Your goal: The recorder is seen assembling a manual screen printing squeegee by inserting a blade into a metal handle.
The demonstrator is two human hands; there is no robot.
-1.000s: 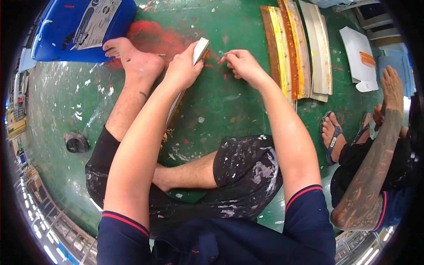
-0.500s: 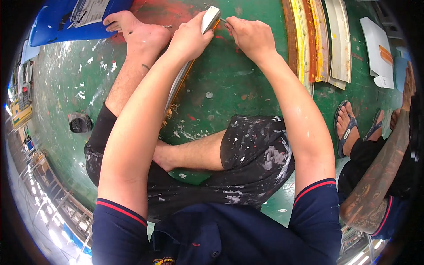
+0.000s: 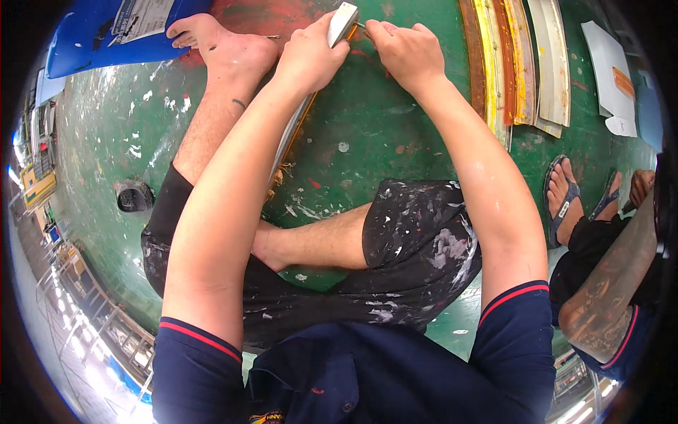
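My left hand (image 3: pixel 312 60) is closed around the upper end of a long pale metal bar with an orange edge (image 3: pixel 342 22), which looks like a squeegee. The bar slopes down behind my left forearm, which hides much of it. In my right hand (image 3: pixel 409 56), the fingers pinch a thin dark metal rod tool (image 3: pixel 361 25), perhaps a hex key. Its tip meets the bar's orange-edged side near the top end; the exact contact is too small to make out.
Several long wood, yellow and white strips (image 3: pixel 519 63) lie on the paint-spotted green floor (image 3: pixel 395 141) at the right. A blue container (image 3: pixel 85 42) stands far left, a small dark cup-like thing (image 3: pixel 134 196) below it. A co-worker's sandalled foot (image 3: pixel 565 198) and tattooed arm (image 3: pixel 614 283) are close by.
The whole view shifts slightly. My hands keep their hold on the bar and the rod, with little movement between them. At the right, the co-worker's hand and forearm have come lower.
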